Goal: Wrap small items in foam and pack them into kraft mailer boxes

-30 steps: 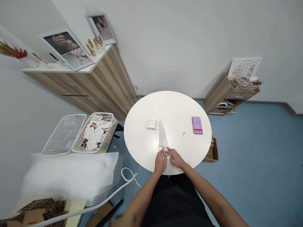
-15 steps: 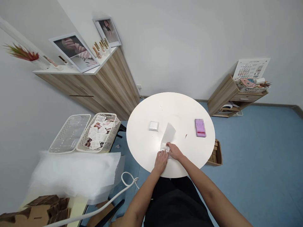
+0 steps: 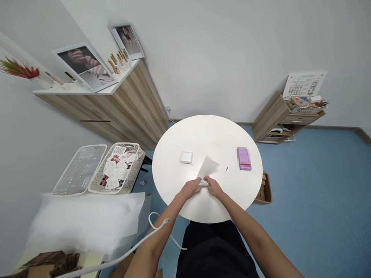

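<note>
A translucent white sheet lies on the round white table, its free end fanning away from me. My left hand and my right hand meet at its near end, which is gathered into a narrow roll between them. Both hands grip that roll, and my fingers hide part of it. Beyond the sheet's left side sits a small white square packet. Further right lies a pink package, blurred and well apart from my right hand.
To the left stand a wicker-style basket of printed cards and a clear perforated tray, with a white filmy sheet nearer me. A white cable runs below. A cardboard box sits on the floor beyond the table's right edge.
My left hand has moved left and flattened along the roll. The sheet's free end has swung toward the right and now looks shorter and wider.
</note>
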{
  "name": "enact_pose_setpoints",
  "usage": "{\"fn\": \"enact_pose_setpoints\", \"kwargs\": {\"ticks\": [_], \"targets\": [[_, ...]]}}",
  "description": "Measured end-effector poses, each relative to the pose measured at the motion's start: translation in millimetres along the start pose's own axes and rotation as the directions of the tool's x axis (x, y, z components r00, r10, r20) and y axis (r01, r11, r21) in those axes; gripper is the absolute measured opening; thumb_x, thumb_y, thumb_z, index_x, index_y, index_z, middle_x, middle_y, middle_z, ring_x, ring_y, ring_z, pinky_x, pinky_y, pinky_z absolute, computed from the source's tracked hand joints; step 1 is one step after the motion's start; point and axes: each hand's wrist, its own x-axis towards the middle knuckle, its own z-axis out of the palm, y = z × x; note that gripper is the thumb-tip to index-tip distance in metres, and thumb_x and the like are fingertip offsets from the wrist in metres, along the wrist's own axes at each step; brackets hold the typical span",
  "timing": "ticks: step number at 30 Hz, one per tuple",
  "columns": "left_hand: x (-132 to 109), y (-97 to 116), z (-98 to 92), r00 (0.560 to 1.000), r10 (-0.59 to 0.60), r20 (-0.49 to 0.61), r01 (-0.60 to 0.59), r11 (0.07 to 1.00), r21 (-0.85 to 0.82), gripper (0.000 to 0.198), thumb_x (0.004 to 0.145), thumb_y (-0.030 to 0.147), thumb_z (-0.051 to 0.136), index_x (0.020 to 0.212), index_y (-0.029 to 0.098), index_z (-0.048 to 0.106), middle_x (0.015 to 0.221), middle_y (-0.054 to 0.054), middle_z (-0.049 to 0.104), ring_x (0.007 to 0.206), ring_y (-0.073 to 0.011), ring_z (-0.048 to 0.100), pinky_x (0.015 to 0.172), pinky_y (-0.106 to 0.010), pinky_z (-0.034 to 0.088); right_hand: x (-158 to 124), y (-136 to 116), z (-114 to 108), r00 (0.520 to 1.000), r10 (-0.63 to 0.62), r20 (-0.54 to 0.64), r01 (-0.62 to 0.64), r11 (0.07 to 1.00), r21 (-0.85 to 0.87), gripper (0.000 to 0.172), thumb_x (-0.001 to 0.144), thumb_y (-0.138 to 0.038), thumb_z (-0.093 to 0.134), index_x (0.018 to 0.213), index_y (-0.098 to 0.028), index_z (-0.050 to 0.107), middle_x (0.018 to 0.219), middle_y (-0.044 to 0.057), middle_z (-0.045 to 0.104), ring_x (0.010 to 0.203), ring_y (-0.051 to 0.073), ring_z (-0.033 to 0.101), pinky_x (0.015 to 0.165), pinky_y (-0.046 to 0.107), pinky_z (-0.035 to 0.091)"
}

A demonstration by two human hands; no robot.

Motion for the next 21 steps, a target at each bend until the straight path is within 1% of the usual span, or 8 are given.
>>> {"fn": "enact_pose_setpoints", "kwargs": {"ticks": [3,6,8,11,15,18,21], "targets": [[14.8,0.0,-11.8,0.997,0.002,0.076,0.003,0.998,-0.059,0.026,0.093,0.042,0.046,0.110,0.028,0.060,0.088,-0.002,0.065,0.076,-0.0196,0.065,0.072,-0.029,0.050,-4.9,-6.8,-0.5,0.982,-0.095,-0.164,0.079,0.992,-0.097,0.048,0.074,-0.004,0.035,0.112,-0.023,0.055,0.112,0.007,0.061,0.106,0.023,0.054,0.094,0.040,0.044],[30.4,-1.7,-19.8,0.998,-0.031,0.046,0.035,0.995,-0.088,0.028,0.094,0.041,0.044,0.113,0.027,0.061,0.103,-0.003,0.063,0.083,-0.0180,0.064,0.076,-0.028,0.051,-9.0,-14.1,-2.0,0.944,-0.178,-0.276,0.124,0.972,-0.202,0.047,0.079,-0.006,0.036,0.121,-0.021,0.052,0.113,0.010,0.058,0.105,0.024,0.053,0.092,0.042,0.046],[39.9,-4.9,-20.2,0.999,-0.041,0.027,0.043,0.995,-0.086,0.030,0.095,0.039,0.043,0.116,0.027,0.061,0.106,-0.003,0.060,0.084,-0.0168,0.062,0.077,-0.028,0.051,-10.3,-15.8,-1.1,0.925,-0.225,-0.305,0.139,0.950,-0.279,0.047,0.082,-0.008,0.038,0.127,-0.020,0.048,0.118,0.012,0.056,0.109,0.025,0.051,0.093,0.044,0.046],[51.4,-12.0,-12.3,0.998,-0.064,0.009,0.064,0.997,-0.046,0.031,0.096,0.036,0.043,0.120,0.026,0.060,0.102,-0.003,0.061,0.090,-0.0182,0.061,0.082,-0.031,0.050,-10.0,-11.3,3.4,0.922,-0.290,-0.257,0.164,0.893,-0.418,0.048,0.084,-0.009,0.040,0.131,-0.017,0.045,0.131,0.015,0.051,0.120,0.027,0.047,0.097,0.046,0.045],[61.8,-21.1,4.1,0.987,-0.119,-0.103,0.118,0.993,-0.015,0.027,0.095,0.031,0.048,0.118,0.024,0.061,0.105,-0.005,0.064,0.100,-0.0210,0.059,0.092,-0.037,0.048,-5.8,2.1,9.3,0.942,-0.297,-0.158,0.159,0.806,-0.570,0.054,0.083,-0.008,0.044,0.137,-0.014,0.042,0.144,0.016,0.043,0.129,0.028,0.041,0.102,0.047,0.042],[67.4,-23.0,12.6,0.983,-0.123,-0.140,0.122,0.992,-0.019,0.023,0.095,0.027,0.048,0.111,0.023,0.063,0.106,-0.005,0.061,0.099,-0.0199,0.059,0.090,-0.036,0.050,0.0,10.5,11.7,0.961,-0.261,-0.087,0.146,0.754,-0.640,0.059,0.082,-0.007,0.047,0.140,-0.013,0.041,0.146,0.017,0.043,0.126,0.028,0.045,0.101,0.045,0.043],[66.5,-19.0,17.2,0.977,-0.128,-0.171,0.134,0.991,0.023,0.024,0.096,0.025,0.045,0.109,0.022,0.064,0.105,-0.006,0.058,0.095,-0.0189,0.061,0.084,-0.034,0.052,7.1,13.9,12.8,0.975,-0.215,-0.047,0.124,0.714,-0.689,0.056,0.083,-0.007,0.047,0.139,-0.012,0.043,0.144,0.017,0.046,0.117,0.027,0.053,0.098,0.043,0.046]]}}
